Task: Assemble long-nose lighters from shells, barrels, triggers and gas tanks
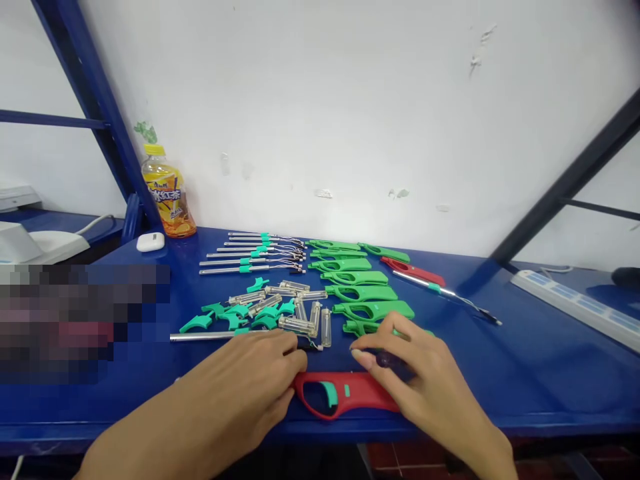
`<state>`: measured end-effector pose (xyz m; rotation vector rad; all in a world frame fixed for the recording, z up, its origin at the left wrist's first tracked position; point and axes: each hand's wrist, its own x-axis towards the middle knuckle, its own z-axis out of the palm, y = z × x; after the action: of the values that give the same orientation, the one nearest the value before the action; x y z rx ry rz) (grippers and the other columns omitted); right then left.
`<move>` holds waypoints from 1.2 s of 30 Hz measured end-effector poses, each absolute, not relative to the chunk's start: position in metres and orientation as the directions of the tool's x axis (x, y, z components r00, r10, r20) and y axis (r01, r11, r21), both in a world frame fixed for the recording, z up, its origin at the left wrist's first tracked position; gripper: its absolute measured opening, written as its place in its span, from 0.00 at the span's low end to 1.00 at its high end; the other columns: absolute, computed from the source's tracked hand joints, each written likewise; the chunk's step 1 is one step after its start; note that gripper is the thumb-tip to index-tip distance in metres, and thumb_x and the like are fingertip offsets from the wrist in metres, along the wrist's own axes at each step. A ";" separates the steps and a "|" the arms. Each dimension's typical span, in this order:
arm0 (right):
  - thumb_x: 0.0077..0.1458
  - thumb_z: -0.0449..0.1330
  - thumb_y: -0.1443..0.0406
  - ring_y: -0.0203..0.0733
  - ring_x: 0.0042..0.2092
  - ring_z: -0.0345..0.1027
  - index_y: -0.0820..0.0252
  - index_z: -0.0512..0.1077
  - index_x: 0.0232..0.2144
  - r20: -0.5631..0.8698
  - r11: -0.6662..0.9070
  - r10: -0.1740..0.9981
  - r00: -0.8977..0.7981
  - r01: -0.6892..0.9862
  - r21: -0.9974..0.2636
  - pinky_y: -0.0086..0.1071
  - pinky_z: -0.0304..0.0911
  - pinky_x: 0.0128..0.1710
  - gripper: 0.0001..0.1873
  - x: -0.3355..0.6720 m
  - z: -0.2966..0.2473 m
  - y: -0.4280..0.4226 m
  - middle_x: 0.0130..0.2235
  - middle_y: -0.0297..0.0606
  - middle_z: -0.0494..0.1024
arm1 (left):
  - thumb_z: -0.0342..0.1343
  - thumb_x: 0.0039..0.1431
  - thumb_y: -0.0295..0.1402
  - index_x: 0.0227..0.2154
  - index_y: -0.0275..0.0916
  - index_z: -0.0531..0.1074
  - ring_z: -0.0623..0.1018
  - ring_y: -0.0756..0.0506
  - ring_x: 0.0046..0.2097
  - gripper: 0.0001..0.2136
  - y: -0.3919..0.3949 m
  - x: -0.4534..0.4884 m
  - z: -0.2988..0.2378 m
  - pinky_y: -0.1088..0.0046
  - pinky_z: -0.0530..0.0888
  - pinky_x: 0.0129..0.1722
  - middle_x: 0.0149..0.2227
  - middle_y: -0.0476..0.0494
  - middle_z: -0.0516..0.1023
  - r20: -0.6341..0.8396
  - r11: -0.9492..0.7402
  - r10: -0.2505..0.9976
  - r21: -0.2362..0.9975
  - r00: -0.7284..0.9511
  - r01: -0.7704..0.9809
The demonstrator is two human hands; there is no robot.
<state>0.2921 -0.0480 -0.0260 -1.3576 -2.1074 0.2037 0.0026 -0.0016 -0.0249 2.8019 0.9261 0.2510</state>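
Note:
A red lighter body [360, 392] with a teal trigger lies near the table's front edge. Curled around its left end, my left hand [265, 377] is closed on it. My right hand [415, 373] is closed above its right end, thumb and forefinger nearly meeting; a dark, round-ended handle [384, 359] shows within this hand, its kind unclear. Just behind my left hand lies a metal lighter tube [205, 337], partly covered. Clear plastic fuel tanks [296, 325] and loose teal triggers [197, 323] are heaped behind it. Several green lighter shells [363, 293] form a column beyond my right hand.
Metal tubes with wires [225, 263] lie in rows at the back. Further right are a red shell [413, 271] and another tube [425, 285]. A drink bottle [170, 200], a white case [151, 241] and a power strip [575, 307] stand around the edges.

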 end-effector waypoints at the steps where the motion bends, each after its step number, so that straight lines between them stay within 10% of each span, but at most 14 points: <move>1: 0.74 0.59 0.59 0.39 0.35 0.73 0.46 0.82 0.44 0.406 0.455 0.871 -0.277 0.765 -0.455 0.34 0.62 0.34 0.10 0.292 -0.026 -0.048 0.39 0.33 0.74 | 0.57 0.67 0.26 0.46 0.50 0.76 0.79 0.41 0.48 0.11 -0.004 0.000 -0.024 0.65 0.69 0.46 0.48 0.48 0.80 0.110 -0.781 0.617 0.215 0.780 0.587; 23: 0.54 0.76 0.53 0.44 0.36 0.79 0.46 0.82 0.36 0.313 0.284 0.938 -0.152 0.853 -0.438 0.30 0.73 0.38 0.11 0.290 -0.038 -0.074 0.32 0.27 0.85 | 0.54 0.73 0.21 0.55 0.56 0.74 0.82 0.49 0.48 0.19 -0.005 0.000 0.011 0.77 0.73 0.45 0.53 0.55 0.79 0.219 -0.824 0.532 0.356 0.818 0.441; 29: 0.58 0.71 0.48 0.44 0.33 0.78 0.49 0.81 0.34 0.430 0.306 0.896 -0.112 0.858 -0.413 0.31 0.74 0.35 0.14 0.300 -0.041 -0.075 0.31 0.32 0.83 | 0.65 0.69 0.32 0.62 0.55 0.71 0.80 0.41 0.57 0.22 -0.006 -0.004 0.013 0.66 0.74 0.56 0.60 0.50 0.78 0.396 -0.821 0.562 0.164 0.726 0.546; 36: 0.54 0.73 0.52 0.42 0.30 0.75 0.49 0.81 0.30 0.442 0.303 0.894 -0.077 0.829 -0.469 0.31 0.70 0.31 0.11 0.300 -0.033 -0.082 0.28 0.30 0.82 | 0.53 0.66 0.15 0.58 0.49 0.77 0.82 0.40 0.48 0.25 0.011 -0.015 0.001 0.62 0.76 0.47 0.50 0.47 0.84 0.382 -0.819 0.528 -0.007 0.759 0.573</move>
<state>0.3000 -0.0825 -0.0327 -1.5316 -1.9064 0.1235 -0.0154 0.0106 0.0014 3.0613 0.9625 0.6040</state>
